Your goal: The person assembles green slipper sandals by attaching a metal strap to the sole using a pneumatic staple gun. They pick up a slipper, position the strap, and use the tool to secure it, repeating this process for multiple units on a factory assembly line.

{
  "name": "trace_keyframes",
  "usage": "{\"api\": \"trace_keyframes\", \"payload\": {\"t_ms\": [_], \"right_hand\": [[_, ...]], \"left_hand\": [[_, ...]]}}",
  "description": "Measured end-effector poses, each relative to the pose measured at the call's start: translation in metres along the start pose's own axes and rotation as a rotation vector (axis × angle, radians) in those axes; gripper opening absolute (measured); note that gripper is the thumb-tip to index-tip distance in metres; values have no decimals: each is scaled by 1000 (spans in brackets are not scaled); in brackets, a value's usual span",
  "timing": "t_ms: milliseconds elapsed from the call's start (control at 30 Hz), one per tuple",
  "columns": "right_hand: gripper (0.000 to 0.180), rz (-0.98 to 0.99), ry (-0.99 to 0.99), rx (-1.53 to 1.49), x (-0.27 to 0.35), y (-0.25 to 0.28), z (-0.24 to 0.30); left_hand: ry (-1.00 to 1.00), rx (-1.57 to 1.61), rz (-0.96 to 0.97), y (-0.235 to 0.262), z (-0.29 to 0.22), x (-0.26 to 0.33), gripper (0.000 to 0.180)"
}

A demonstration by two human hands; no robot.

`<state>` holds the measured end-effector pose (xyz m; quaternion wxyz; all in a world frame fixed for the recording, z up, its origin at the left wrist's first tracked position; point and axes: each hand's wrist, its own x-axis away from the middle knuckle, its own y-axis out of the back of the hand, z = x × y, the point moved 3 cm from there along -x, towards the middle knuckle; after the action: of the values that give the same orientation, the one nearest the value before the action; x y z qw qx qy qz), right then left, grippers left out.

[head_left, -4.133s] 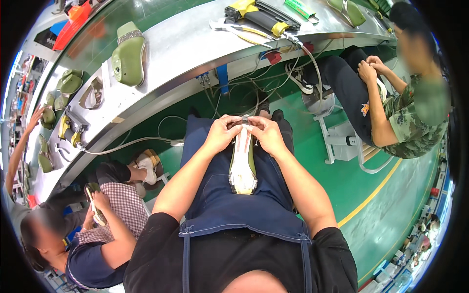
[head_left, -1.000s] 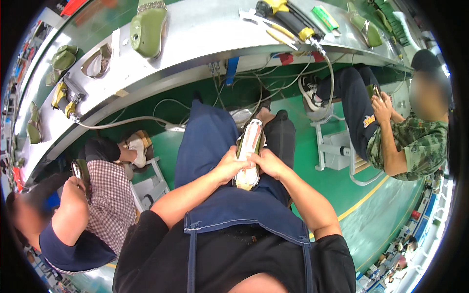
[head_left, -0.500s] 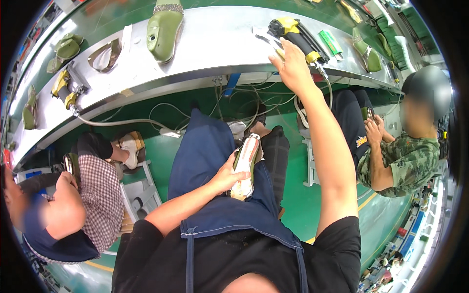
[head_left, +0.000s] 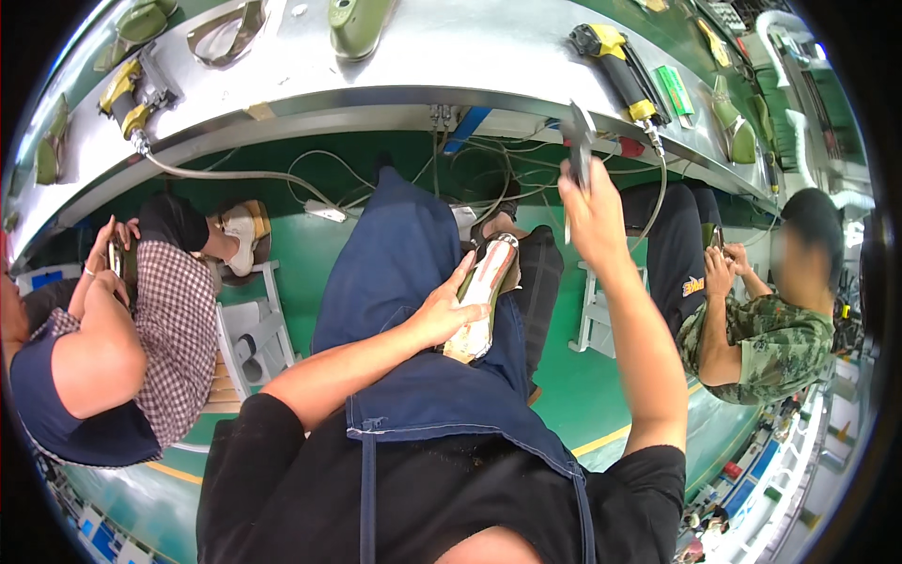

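Note:
Across my lap lies a shoe on its last [head_left: 486, 291], underside up, with a pale insole and an olive edge. My left hand [head_left: 444, 313] is closed round its side, thumb on the underside. My right hand [head_left: 594, 211] is raised in front of the bench edge, to the right of the shoe and apart from it. It grips a grey metal hand tool [head_left: 582, 141] that looks like pincers; the head points up and away. Motion blurs the tool, and my fingers hide much of its handle.
On the metal bench [head_left: 423, 66] lie a yellow-black air tool [head_left: 615, 70], a green-and-white box [head_left: 674, 91], an olive last [head_left: 357, 26] and another air tool [head_left: 124, 99]. Hoses [head_left: 244, 172] hang below. Seated co-workers are at left [head_left: 94, 367] and right [head_left: 766, 338].
My right hand has picked the metal tool up off the bench and drawn it back toward me. My left hand still holds the shoe on my lap. The view has shifted slightly.

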<state>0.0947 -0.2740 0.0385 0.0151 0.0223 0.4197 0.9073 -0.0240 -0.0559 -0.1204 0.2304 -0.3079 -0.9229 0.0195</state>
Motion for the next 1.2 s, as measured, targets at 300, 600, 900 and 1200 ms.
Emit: {"api": "trace_keyframes", "payload": {"t_ms": [300,600,900,1200], "right_hand": [[26,923,-315,124,88,-27,17],[29,994,-150,261,92,-52,-8],[34,1007,-239,270,90,-51,6],[28,944,-10,350,94,-47,-4]], "left_hand": [[1,13,-1,0,-2,2,104],[70,27,24,-1,-9,3,104],[55,3,28,0,-5,2,105],[65,-34,35,1,-6,1,108]]}}
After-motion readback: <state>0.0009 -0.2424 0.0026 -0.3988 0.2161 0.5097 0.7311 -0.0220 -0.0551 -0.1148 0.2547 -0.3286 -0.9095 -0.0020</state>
